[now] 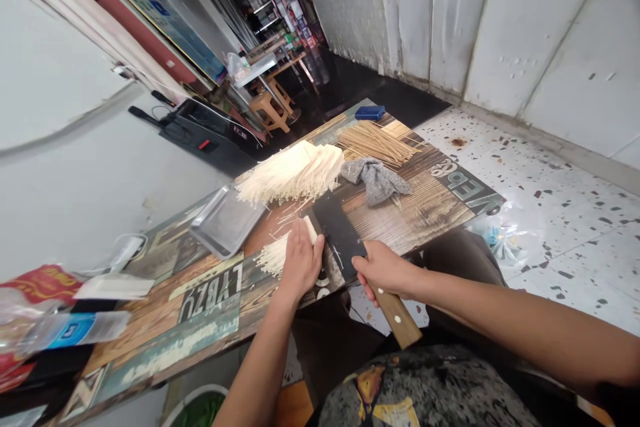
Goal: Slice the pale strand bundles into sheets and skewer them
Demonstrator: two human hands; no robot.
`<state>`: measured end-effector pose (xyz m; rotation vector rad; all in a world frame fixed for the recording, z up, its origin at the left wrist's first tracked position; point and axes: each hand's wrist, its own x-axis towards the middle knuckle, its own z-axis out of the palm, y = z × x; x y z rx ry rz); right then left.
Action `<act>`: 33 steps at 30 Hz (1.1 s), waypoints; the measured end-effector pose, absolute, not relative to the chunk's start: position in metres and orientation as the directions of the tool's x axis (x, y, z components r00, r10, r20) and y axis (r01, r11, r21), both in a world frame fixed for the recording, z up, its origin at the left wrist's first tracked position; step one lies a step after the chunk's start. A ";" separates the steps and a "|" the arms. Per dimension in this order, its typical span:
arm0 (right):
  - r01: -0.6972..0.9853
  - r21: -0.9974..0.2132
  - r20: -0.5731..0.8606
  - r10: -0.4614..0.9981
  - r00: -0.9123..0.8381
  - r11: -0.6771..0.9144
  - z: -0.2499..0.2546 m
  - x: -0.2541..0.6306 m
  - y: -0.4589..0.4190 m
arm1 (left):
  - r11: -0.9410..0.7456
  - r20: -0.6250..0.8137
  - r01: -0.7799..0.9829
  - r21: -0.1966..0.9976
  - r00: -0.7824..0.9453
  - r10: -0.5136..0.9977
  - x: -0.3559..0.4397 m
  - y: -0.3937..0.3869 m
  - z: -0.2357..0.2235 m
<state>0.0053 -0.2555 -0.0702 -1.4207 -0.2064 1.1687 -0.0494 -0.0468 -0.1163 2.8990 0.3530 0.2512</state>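
My right hand [377,270] grips the wooden handle of a cleaver [337,230], whose broad dark blade stands beside my left fingers at the table's near edge. My left hand [303,257] lies with fingers stretched out over a bunch of pale thin strands [274,257], thumb apart; part of the bunch is hidden under the palm. Its pale end [311,229] shows between the hand and the blade. Beyond it is a large heap of similar strands [295,170]; whether they are mushrooms or cut strips I cannot tell.
On the wood-patterned table [425,203] lie a grey cloth [379,181], thin wooden skewers [377,143], a blue box [370,113] and a metal tray [227,221]. A plastic bottle [87,329] lies at the left. Below the table is a bucket [197,403] holding something green.
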 end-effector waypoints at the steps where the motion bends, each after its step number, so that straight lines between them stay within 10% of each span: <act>1: -0.513 -0.812 -0.534 0.711 0.457 -0.279 -0.069 0.004 -0.257 | -0.952 0.142 0.209 0.225 0.959 0.244 -0.050 -0.047 -0.116; 23: -0.433 -0.834 -0.516 0.763 0.389 -0.343 -0.068 0.008 -0.241 | -0.894 0.130 0.258 0.366 0.937 0.323 -0.047 -0.045 -0.118; 33: -0.431 -0.842 -0.503 0.759 0.413 -0.324 -0.071 0.004 -0.246 | -0.964 0.228 0.126 0.232 0.957 0.180 -0.048 -0.037 -0.101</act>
